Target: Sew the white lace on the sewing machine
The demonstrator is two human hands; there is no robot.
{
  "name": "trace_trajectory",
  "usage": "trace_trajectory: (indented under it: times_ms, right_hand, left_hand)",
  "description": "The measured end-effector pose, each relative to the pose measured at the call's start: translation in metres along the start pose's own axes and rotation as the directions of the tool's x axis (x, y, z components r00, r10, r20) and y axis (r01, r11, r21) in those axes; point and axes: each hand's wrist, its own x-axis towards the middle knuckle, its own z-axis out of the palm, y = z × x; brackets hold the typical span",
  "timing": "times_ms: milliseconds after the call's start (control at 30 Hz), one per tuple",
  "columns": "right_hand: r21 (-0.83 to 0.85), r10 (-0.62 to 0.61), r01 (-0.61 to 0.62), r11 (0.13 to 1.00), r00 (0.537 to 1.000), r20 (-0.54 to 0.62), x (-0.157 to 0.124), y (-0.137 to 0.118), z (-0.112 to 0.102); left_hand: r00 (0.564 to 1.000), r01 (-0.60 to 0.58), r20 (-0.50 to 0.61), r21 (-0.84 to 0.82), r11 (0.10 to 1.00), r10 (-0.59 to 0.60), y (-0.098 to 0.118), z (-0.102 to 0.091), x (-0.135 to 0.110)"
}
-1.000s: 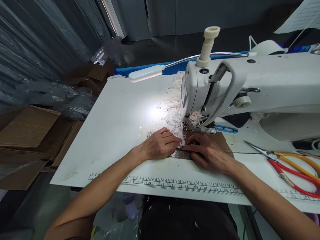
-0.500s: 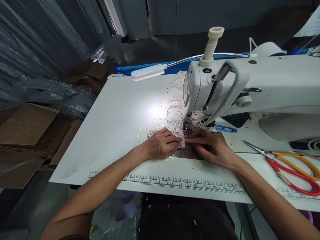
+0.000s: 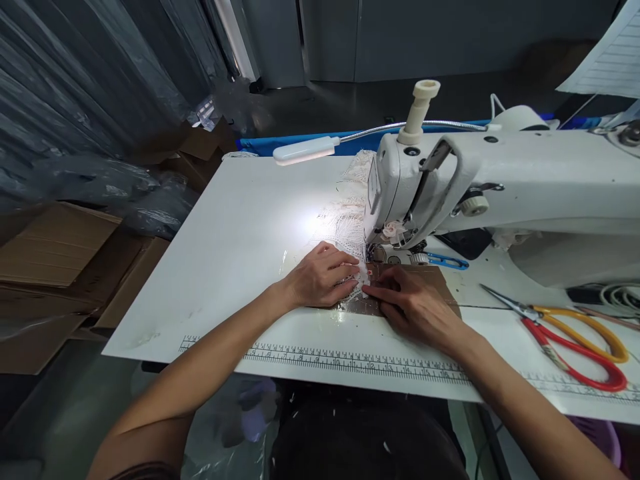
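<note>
The left hand [image 3: 323,277] lies knuckles up on the white worktop [image 3: 240,233], its fingers loosely curled with the tips on the near edge of a strip of pale lace [image 3: 345,223]; whether they pinch the lace or only press it down cannot be told. The right hand [image 3: 413,303] lies flat and spread just beside it, fingers stretched towards the left hand so that the fingertips of the two nearly meet on the lace edge, and its palm rests on a brown patch [image 3: 443,280] on the worktop. The lace runs from the fingertips away under the head of a white sewing machine [image 3: 500,173] and on behind it, brightly lit by a small white lamp [image 3: 305,150] on a bendy metal neck. Just right of the needle area lie blue thread snips [image 3: 447,261]. Further right, red-handled scissors [image 3: 575,357] and yellow-handled scissors [image 3: 593,327] lie touching, blades pointing towards the machine. A printed ruler scale [image 3: 350,360] runs along the near edge of the worktop, beneath both forearms. Off the left side of the worktop sit cardboard boxes [image 3: 55,247]
</note>
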Motion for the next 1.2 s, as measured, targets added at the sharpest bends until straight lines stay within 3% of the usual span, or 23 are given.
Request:
trace_trajectory:
  times_ms: [167, 733, 967, 1200]
  right_hand:
    - [-0.038, -0.03, 0.03, 0.999, 1.0, -0.004, -0.0005, 0.0021, 0.0006]
    - [-0.028, -0.016, 0.016, 0.999, 1.0, -0.004, -0.0004, 0.0013, 0.0015]
    - [-0.028, -0.022, 0.022, 0.999, 1.0, 0.01, 0.0008, 0.0016, -0.0004]
    - [-0.02, -0.02, 0.02, 1.0, 1.0, 0.019, 0.0006, 0.0005, -0.0015]
  left_hand:
    - [0.988, -0.058, 0.143, 0.058, 0.997, 0.049, -0.0021, 0.0003, -0.0023]
    - [0.992, -0.01, 0.126, 0.066, 0.998, 0.001, 0.0001, 0.0016, -0.0063]
    - [0.968, 0.042, 0.242, 0.107, 0.993, -0.067, 0.0016, 0.0, -0.003]
    - [0.962, 0.017, 0.269, 0.133, 0.991, -0.052, 0.0006, 0.0009, -0.003]
